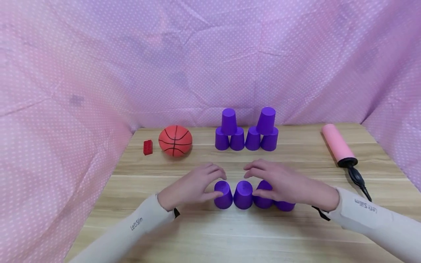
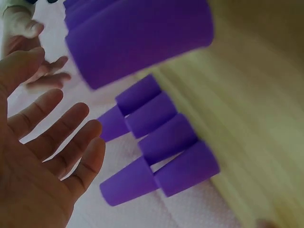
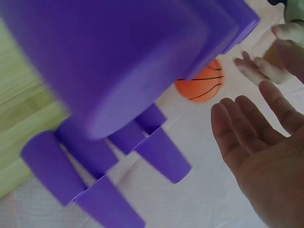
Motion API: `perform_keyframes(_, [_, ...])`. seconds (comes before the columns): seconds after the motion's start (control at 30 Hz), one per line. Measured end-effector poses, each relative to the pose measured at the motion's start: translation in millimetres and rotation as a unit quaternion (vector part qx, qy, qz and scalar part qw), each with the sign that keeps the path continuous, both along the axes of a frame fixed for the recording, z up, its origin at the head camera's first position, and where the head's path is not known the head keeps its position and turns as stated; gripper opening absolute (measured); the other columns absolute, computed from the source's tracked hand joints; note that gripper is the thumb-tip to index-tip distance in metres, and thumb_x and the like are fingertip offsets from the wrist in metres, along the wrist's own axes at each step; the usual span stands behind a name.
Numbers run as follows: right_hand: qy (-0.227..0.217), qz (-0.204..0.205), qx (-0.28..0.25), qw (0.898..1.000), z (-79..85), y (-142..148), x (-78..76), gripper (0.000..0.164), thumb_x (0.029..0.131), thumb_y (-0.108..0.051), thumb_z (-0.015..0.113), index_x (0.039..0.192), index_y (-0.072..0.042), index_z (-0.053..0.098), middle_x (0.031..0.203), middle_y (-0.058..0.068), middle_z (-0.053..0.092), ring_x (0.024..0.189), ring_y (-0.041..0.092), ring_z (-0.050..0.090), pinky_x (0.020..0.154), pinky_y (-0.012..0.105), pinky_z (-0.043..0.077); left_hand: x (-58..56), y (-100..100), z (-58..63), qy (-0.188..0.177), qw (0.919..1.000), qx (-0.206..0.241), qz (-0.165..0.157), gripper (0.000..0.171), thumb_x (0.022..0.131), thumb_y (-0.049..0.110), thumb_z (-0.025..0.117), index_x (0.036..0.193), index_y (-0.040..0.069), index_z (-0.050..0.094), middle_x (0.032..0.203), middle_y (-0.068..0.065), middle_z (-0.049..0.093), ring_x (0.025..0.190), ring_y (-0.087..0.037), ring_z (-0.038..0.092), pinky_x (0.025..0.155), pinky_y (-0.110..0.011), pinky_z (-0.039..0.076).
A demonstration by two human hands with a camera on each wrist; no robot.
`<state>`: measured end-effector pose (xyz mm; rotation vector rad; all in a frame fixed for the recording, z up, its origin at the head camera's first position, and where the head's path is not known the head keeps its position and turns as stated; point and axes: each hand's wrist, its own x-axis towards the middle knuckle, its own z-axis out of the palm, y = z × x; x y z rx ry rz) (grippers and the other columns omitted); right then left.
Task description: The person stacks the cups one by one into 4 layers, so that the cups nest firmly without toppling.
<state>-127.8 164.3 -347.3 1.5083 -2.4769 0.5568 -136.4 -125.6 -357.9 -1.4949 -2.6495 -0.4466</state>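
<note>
Several purple cups stand upside down in a front row, the leftmost cup beside a second cup. My left hand hovers at the left end, its thumb overlapping the leftmost cup in the head view. Over the right end is my right hand, partly hiding the cups there. Both wrist views show relaxed fingers with nothing in the left palm or right palm. Behind the row, one purple cup rests across two others, and another cup does the same to its right.
An orange toy basketball and a red toy brick lie at the back left of the wooden table. On the right is a pink hand pump with a black hose. Pink dotted cloth hangs behind the table.
</note>
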Motion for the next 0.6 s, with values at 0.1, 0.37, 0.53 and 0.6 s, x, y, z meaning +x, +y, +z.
perform_keyframes(0.1, [-0.002, 0.007, 0.009, 1.000, -2.1, -7, 2.6, 0.037, 0.077, -0.028, 0.078, 0.107, -0.013, 0.062, 0.120, 0.003, 0.055, 0.107, 0.021, 0.055, 0.086, 0.038, 0.048, 3.9, -1, -7.8, -0.014, 0.9999, -0.001, 0.002, 0.035, 0.087, 0.039, 0.067, 0.113, 0.017, 0.059, 0.117, 0.004, 0.056, 0.112, -0.011, 0.047, 0.097, -0.029, 0.039])
perform_keyframes(0.37, [-0.023, 0.014, 0.048, 0.998, -16.2, -17, 2.5, 0.032, 0.078, -0.025, 0.077, 0.104, -0.015, 0.063, 0.108, -0.002, 0.058, 0.100, 0.015, 0.054, 0.086, 0.031, 0.047, 6.0, -1, -19.1, -0.043, 0.9989, 0.017, 0.001, 0.032, 0.087, 0.034, 0.068, 0.113, 0.018, 0.058, 0.114, 0.007, 0.055, 0.108, -0.007, 0.047, 0.094, -0.024, 0.040])
perform_keyframes(0.53, [-0.030, 0.017, 0.038, 0.999, -19.4, -18, 0.7, 0.030, 0.077, -0.020, 0.078, 0.102, -0.015, 0.061, 0.103, -0.006, 0.058, 0.095, 0.011, 0.054, 0.084, 0.028, 0.047, 3.8, 0, -23.7, -0.056, 0.9981, 0.027, 0.004, 0.030, 0.088, 0.034, 0.067, 0.112, 0.020, 0.055, 0.111, 0.011, 0.052, 0.104, -0.004, 0.044, 0.091, -0.021, 0.040])
perform_keyframes(0.6, [-0.031, 0.016, 0.037, 0.999, -19.7, -19, 0.1, 0.029, 0.077, -0.019, 0.077, 0.102, -0.016, 0.061, 0.102, -0.007, 0.058, 0.094, 0.010, 0.054, 0.083, 0.028, 0.047, 4.0, 0, -24.0, -0.059, 0.9978, 0.029, 0.005, 0.029, 0.088, 0.034, 0.067, 0.111, 0.020, 0.055, 0.110, 0.012, 0.052, 0.103, -0.003, 0.044, 0.090, -0.021, 0.040])
